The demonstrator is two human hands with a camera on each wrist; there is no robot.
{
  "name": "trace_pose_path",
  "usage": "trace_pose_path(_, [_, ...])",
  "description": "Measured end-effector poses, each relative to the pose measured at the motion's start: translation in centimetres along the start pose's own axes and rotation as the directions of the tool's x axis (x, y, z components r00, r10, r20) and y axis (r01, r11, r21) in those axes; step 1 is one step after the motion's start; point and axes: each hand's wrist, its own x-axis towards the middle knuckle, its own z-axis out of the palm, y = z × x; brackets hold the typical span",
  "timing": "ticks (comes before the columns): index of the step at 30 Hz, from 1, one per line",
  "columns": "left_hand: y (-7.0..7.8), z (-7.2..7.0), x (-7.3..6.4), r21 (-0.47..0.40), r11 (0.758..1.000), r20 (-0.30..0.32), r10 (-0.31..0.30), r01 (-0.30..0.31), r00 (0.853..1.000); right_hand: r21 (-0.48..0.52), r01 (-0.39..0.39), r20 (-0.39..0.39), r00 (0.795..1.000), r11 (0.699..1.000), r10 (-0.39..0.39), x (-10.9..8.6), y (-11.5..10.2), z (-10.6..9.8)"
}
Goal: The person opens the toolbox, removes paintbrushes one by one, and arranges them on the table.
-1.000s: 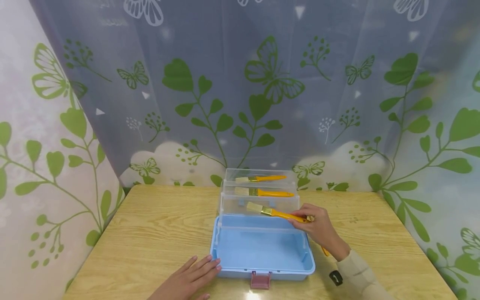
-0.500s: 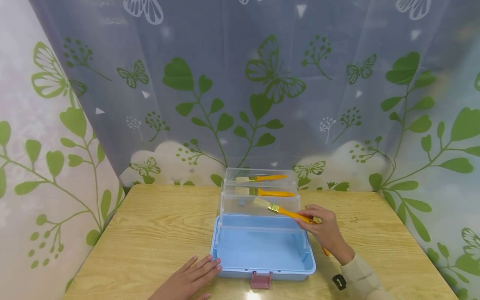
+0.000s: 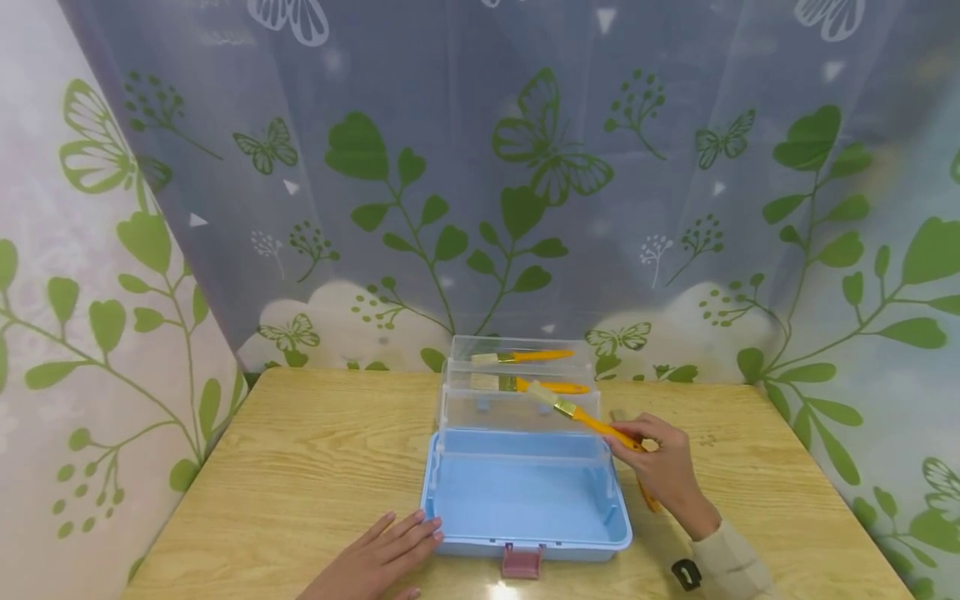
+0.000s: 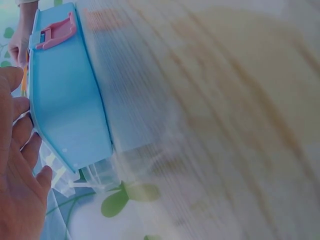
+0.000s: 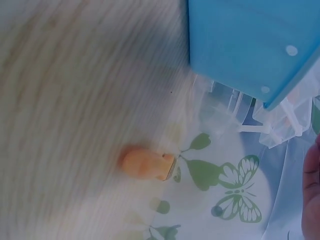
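Smooth plastic box (image 3: 525,500); shiny metal brush ferrule (image 3: 565,407).

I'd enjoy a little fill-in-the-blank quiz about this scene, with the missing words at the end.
1. The right hand holds a ____ with pale bristles and an orange handle.
2. The main part of the box is light ____ in colour.
3. The clear trays behind hold ____ brushes.
4. The hand at the box's near corner, away from the pink latch, is the person's ____ hand.

Missing words: brush; blue; two; left.
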Motion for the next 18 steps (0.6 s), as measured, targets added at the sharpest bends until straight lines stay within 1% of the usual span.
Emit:
trace_pose_path(5, [0.0,0.1,0.0,0.003,1.000,-0.005,0.003,-0.003,1.000,-0.036,-0.022,-0.019,1.000,0.999,0.021,-1.0,2.9,-0.3])
trace_pose_path(8, [-0.1,0.1,0.0,-0.001,1.000,-0.004,0.003,-0.003,1.000,-0.047,-0.035,-0.044,0.999,0.998,0.033,-1.3,3.1,-0.7])
trace_pose_path(12, [-0.1,0.0,-0.1,-0.002,1.000,-0.001,0.003,-0.003,1.000,-0.060,-0.028,-0.094,0.995,0.998,0.023,-1.5,3.3,-1.0])
trace_pose_path(18, [0.0,-0.1,0.0,0.012,1.000,-0.002,0.003,-0.003,1.000,-0.124,-0.053,-0.155,0.987,0.991,0.033,-1.8,3.6,-1.8])
